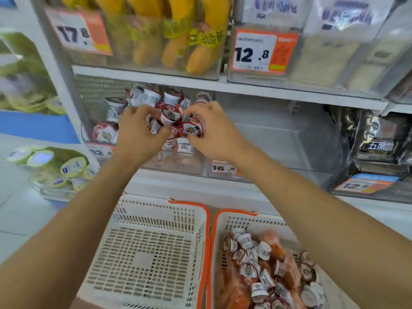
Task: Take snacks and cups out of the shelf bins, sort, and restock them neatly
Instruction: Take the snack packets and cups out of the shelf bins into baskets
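Cups [176, 121] sit bunched in the clear shelf bin [178, 161], both hands, left [139, 132] and right [209, 130], curling around the cluster; better to squeeze evenly so none slip

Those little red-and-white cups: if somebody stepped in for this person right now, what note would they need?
Left hand and right hand: both grip one cluster of small red-and-white lidded cups at the clear plastic shelf bin.
More of the same cups lie behind in that bin.
Right white plastic basket with orange rim: loose cups and reddish snack packets.
Left white basket: nothing visible inside.
The clear bin to the right looks emptied.
Left: sorting and neat restocking.
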Available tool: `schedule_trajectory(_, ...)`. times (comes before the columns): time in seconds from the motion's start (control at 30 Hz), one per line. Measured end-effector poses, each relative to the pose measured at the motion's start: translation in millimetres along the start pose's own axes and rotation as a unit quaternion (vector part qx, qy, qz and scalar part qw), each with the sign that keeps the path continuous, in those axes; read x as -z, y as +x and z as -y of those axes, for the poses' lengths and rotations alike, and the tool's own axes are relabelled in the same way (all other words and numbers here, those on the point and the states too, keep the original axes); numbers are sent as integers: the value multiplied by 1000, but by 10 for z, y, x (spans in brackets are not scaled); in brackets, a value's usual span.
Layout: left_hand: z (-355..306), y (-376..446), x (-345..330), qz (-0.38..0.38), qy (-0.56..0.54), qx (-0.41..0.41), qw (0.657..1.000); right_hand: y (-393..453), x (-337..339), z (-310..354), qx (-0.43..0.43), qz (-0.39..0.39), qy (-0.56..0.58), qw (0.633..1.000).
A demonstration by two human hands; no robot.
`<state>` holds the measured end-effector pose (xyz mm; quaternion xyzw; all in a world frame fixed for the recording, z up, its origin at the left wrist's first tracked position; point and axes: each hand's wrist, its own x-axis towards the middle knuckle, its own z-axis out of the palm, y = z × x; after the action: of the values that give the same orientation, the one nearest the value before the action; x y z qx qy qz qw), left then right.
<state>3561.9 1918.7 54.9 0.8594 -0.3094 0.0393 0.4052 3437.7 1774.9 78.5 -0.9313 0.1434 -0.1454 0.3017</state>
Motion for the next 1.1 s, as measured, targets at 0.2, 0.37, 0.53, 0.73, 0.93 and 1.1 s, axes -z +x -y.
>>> schedule_trajectory(0.2, 493, 607, -2, 159, 152, 50, 974, 623, -244, 82, -60, 135, -231, 962)
schedule_trajectory(0.37, 808, 831, -42, 236, 148, 60, 958, 738, -505, 74, -90, 138, -298, 940)
schedule_trajectory(0.53, 940, 903, -38, 241, 120, 35, 963, 803, -643, -26, -155, 118, -227, 954)
schedule_trajectory(0.73, 939, 911, -22, 264, 140, 5, 954, 755, -848, -92, -102, 49, -62, 992)
schedule_trajectory(0.93, 1092, 833, -61, 191, 59, -32, 979, 856, -1142, -40, -111, -46, -60, 991)
schedule_trajectory(1.1, 1209, 779, -28, 154, -1, -41, 987, 927, -1117, -51, -141, -63, 42, 987)
